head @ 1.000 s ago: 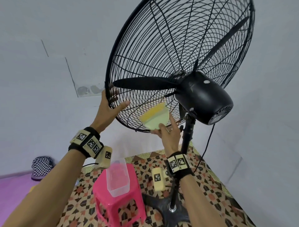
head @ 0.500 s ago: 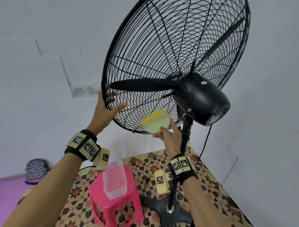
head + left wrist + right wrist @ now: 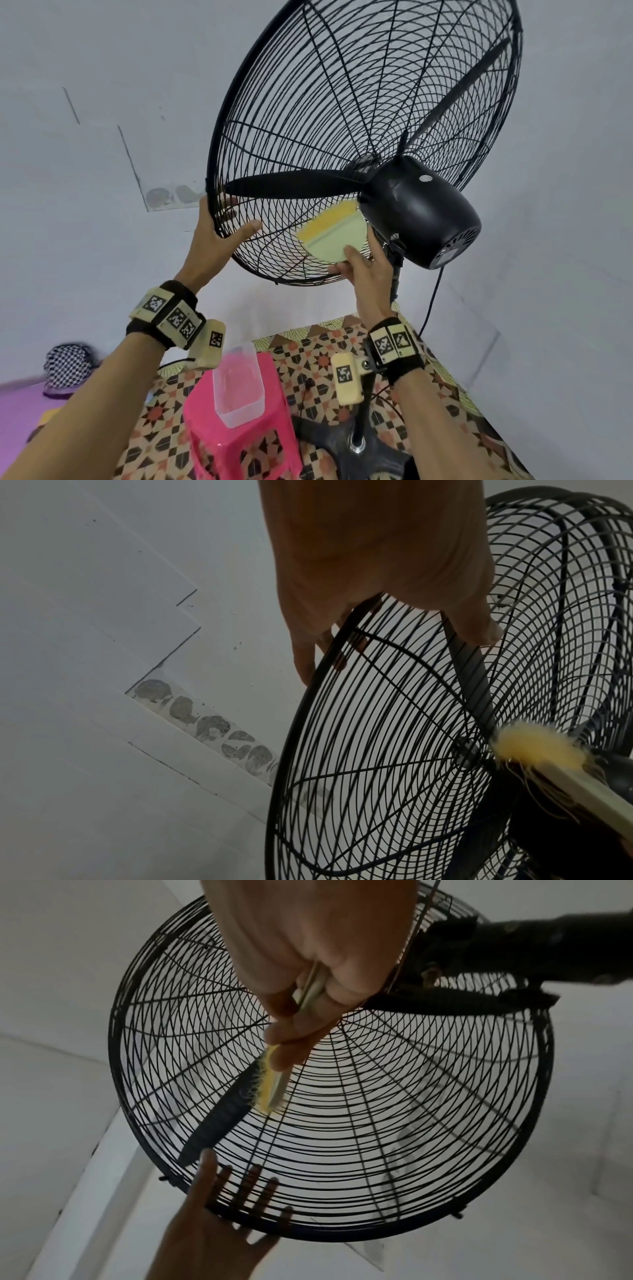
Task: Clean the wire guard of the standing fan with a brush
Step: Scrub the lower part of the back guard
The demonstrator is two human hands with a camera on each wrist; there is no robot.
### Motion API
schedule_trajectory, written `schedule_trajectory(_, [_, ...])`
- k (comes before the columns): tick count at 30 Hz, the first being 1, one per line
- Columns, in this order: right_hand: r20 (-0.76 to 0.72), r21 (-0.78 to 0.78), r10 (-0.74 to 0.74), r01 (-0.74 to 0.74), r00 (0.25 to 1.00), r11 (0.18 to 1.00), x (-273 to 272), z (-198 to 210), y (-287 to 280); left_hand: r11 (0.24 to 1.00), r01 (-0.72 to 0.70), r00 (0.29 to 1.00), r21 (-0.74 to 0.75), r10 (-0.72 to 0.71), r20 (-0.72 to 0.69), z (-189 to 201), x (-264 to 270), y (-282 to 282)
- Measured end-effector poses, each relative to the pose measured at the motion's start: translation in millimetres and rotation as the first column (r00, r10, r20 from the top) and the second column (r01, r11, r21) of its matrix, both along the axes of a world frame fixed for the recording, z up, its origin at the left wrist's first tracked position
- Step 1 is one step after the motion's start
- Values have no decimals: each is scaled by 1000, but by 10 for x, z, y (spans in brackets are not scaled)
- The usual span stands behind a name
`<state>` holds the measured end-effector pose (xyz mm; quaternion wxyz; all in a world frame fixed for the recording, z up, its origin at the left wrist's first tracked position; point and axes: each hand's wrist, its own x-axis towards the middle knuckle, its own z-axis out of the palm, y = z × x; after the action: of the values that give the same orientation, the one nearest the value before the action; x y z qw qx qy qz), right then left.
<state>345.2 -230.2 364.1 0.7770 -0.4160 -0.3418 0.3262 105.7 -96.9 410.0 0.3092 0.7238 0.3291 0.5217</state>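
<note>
The black wire guard [image 3: 308, 102] of the standing fan tilts above me. My left hand [image 3: 219, 236] grips its lower left rim, thumb across the rear wires and fingers spread over the front, as the right wrist view shows for the left hand [image 3: 222, 1218]. My right hand [image 3: 363, 274] holds a pale green brush [image 3: 334, 236] with yellow bristles. The bristles press against the rear wires just left of the black motor housing [image 3: 418, 212]. In the right wrist view the brush [image 3: 270, 1091] lies along the wires next to a black blade [image 3: 219, 1118].
Below the fan a pink plastic stool [image 3: 239, 428] carries a clear plastic container [image 3: 238, 383]. The fan pole [image 3: 363, 404] and its dark base [image 3: 342, 445] stand on a patterned mat. A black cord [image 3: 431, 301] hangs right of the pole. A checkered hat [image 3: 68, 363] lies at far left. Grey walls are close behind.
The brush has slid up the rear wires toward the motor housing, after a small dip. My left hand has kept its hold on the rim.
</note>
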Motion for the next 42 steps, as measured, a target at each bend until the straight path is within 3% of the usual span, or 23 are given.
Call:
schedule_trajectory(7, [29,-132,-28,32,999,991,56,-169,81,1000,12,1000,-23,-12,3,16,-14,-2])
schedule_trajectory(12, [0,3,35,-35,999,999,48,-17,11,1000,13,1000,-15,-12,7,10,-7,-24])
schedule_trajectory(17, [-31,-157,-19,14,999,987,105,-128,85,1000,12,1000,-25,-12,14,4,-39,-29])
schedule_trajectory(23, [-68,3,-38,39,997,999,45,41,-34,1000,17,1000,-4,-17,22,-3,-4,-45])
schedule_trajectory(31, [-215,46,-117,130,970,990,-225,-72,-72,1000,5,1000,10,-5,24,-46,-10,-36])
schedule_trajectory(36, [-222,76,-197,218,955,973,-403,6,-28,1000,-1,996,7,1,85,-141,28,-12])
schedule_trajectory(38, [-172,90,-190,208,967,974,-468,46,15,1000,-16,996,0,16,82,-202,54,-11])
schedule_trajectory(42, [60,87,-277,271,959,959,-572,87,117,1000,-5,993,-19,7,115,-221,96,5])
